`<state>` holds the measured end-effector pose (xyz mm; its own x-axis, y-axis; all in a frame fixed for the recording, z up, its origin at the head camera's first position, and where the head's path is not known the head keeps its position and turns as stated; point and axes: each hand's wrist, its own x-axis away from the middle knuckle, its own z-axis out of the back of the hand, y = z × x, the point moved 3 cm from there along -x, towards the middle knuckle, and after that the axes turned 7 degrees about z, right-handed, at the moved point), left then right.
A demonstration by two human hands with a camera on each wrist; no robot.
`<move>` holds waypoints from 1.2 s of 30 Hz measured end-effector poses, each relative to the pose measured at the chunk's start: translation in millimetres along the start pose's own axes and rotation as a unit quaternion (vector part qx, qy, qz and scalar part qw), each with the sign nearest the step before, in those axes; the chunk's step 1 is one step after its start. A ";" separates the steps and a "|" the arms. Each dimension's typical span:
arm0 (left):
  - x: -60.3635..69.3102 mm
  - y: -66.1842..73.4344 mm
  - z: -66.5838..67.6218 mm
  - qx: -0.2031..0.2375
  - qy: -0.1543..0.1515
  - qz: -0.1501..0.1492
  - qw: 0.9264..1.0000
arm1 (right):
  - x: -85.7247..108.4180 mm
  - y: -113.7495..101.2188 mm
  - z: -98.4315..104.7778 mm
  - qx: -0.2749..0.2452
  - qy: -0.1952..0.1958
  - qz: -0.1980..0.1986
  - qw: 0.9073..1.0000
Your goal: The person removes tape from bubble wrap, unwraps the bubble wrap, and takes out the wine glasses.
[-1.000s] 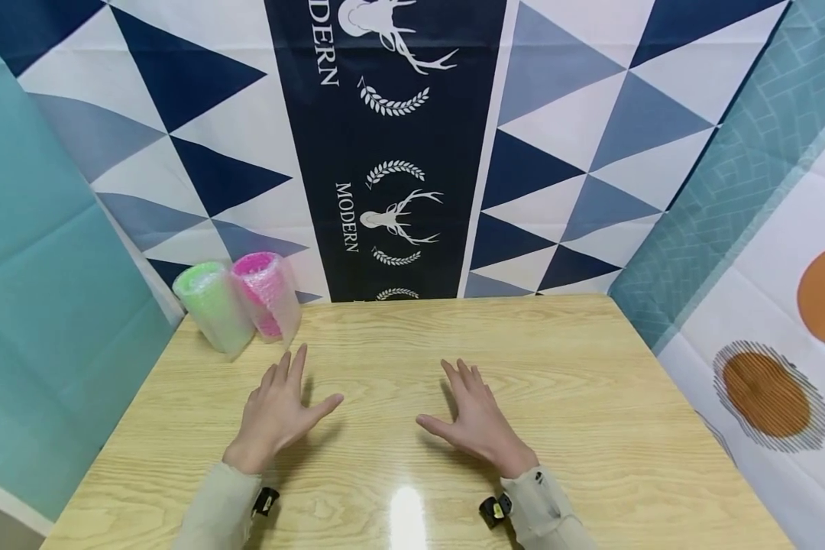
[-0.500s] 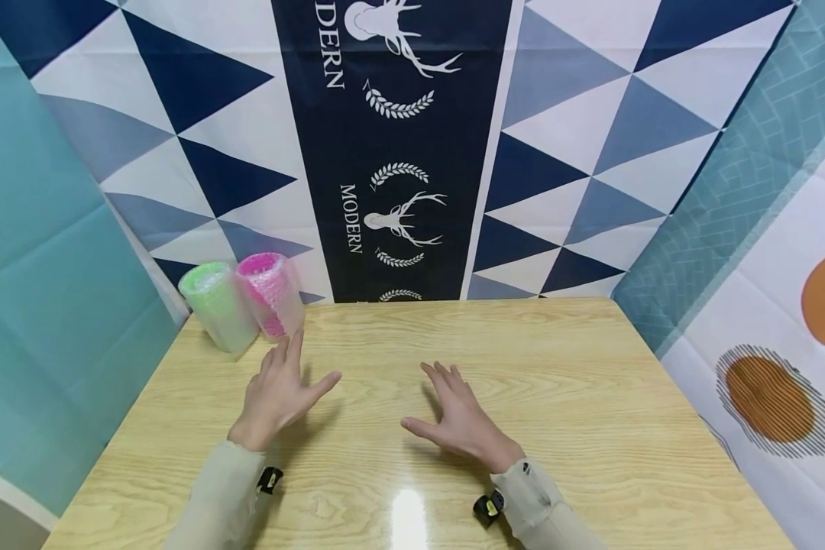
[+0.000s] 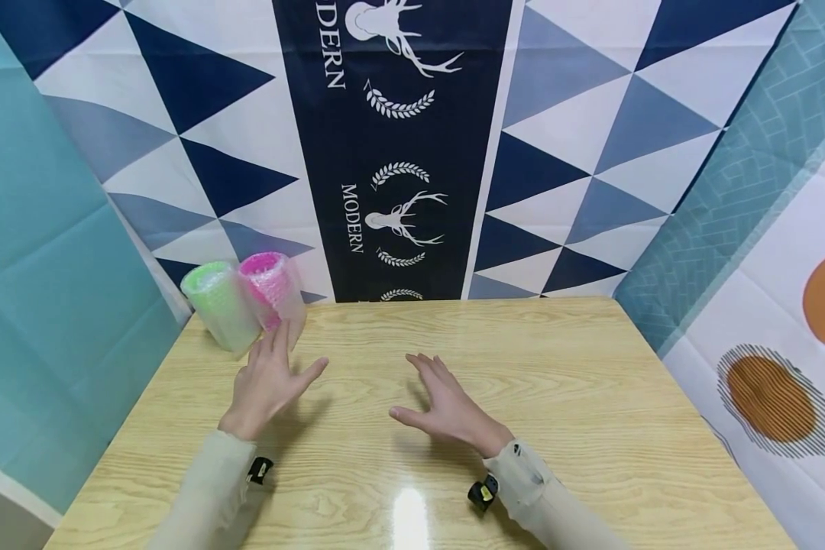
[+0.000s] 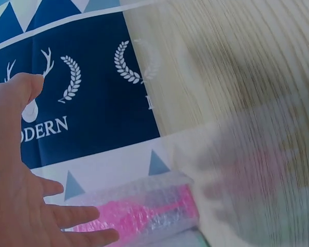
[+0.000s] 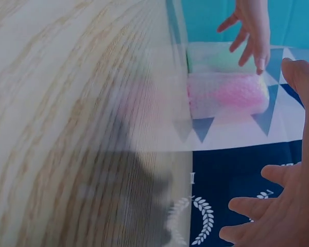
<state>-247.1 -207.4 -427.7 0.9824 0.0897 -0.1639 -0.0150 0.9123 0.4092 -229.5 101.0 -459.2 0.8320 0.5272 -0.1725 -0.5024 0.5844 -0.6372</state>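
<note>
Two upright cylinders wrapped in bubble wrap stand side by side at the table's back left corner. One is a green wrapped cylinder (image 3: 220, 305); to its right is a pink wrapped cylinder (image 3: 275, 286), whose contents the wrap blurs. My left hand (image 3: 264, 388) hovers over the table with thumb spread and fingers straight. Its fingertips overlap the pink cylinder's base in the head view, but contact cannot be made out. Near the middle, my right hand (image 3: 445, 405) hovers with relaxed fingers and thumb apart, holding nothing. In the left wrist view, the pink cylinder (image 4: 144, 213) shows beyond the fingers.
The wooden table (image 3: 557, 382) is bounded behind by a patterned cloth (image 3: 399, 153) with triangles and deer heads. A teal sheet (image 3: 55, 267) hangs on the left. On the right is a white cloth with brown circles (image 3: 770, 397). Both wrists wear small black devices.
My left hand has moved forward toward the wrapped cylinders. My right hand has moved left, toward the table's middle. The cylinders stay in place; the head view has shifted slightly.
</note>
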 end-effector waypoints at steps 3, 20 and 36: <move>-2.2 -2.8 2.4 -0.002 0.003 0.002 1.000 | -1.2 0.9 -0.3 -0.007 0.006 0.000 1.000; -20.3 -6.8 20.4 0.033 0.048 0.013 0.998 | -12.3 2.9 -7.8 -0.075 0.034 -0.026 0.996; -40.3 5.7 39.9 0.010 0.117 -0.066 0.991 | -17.1 -9.2 -14.3 -0.180 0.012 -0.065 0.981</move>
<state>-279.3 -221.8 -382.9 0.9054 0.0619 -0.4201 0.1177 0.9140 0.3882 -235.8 77.8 -461.1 0.8911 0.4454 -0.0867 -0.2791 0.3875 -0.8786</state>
